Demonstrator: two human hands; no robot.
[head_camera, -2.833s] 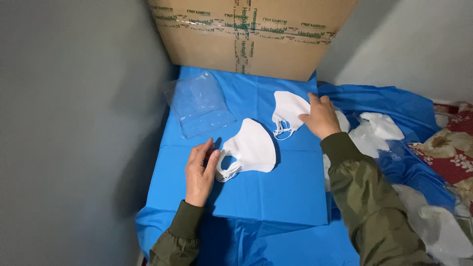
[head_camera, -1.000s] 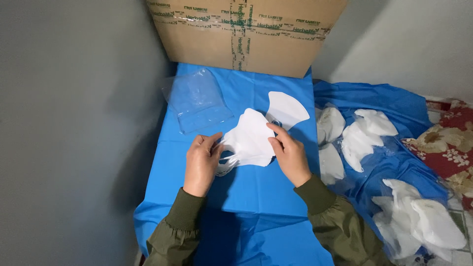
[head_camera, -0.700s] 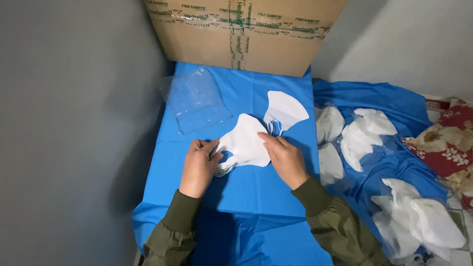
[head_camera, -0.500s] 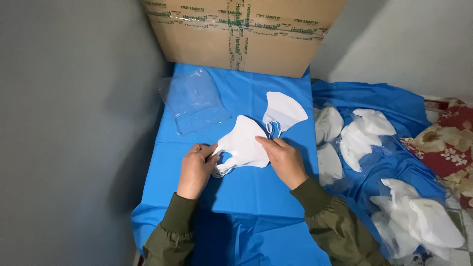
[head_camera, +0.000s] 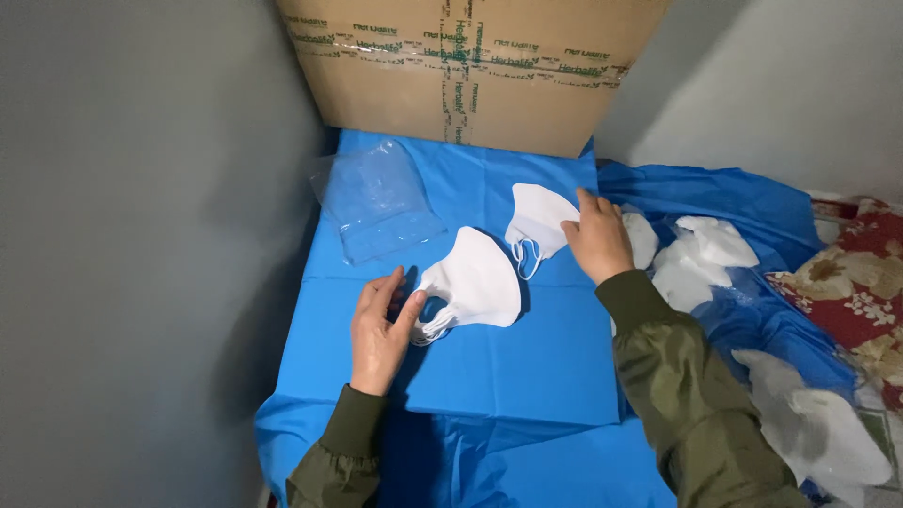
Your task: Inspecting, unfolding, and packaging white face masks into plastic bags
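Two hands work white masks on a blue-covered bench.

The stack of folded masks (head_camera: 473, 285) lies near the middle of the blue sheet (head_camera: 527, 367); the left hand (head_camera: 381, 329) rests flat at its left edge, grip spread, thumb and fingertips touching the ear loops without pinching. Beyond the stack and to its right, the right hand (head_camera: 596, 242) reaches out with a bent wrist, its grip pressed on the edge of a single white mask (head_camera: 538, 218). Left of the stack and farther back lies a clear plastic bag (head_camera: 380, 199). The loose ear loops could likely snag a finger and drag the stack askew, and the single mask, held only at its edge, may unfold or slip.
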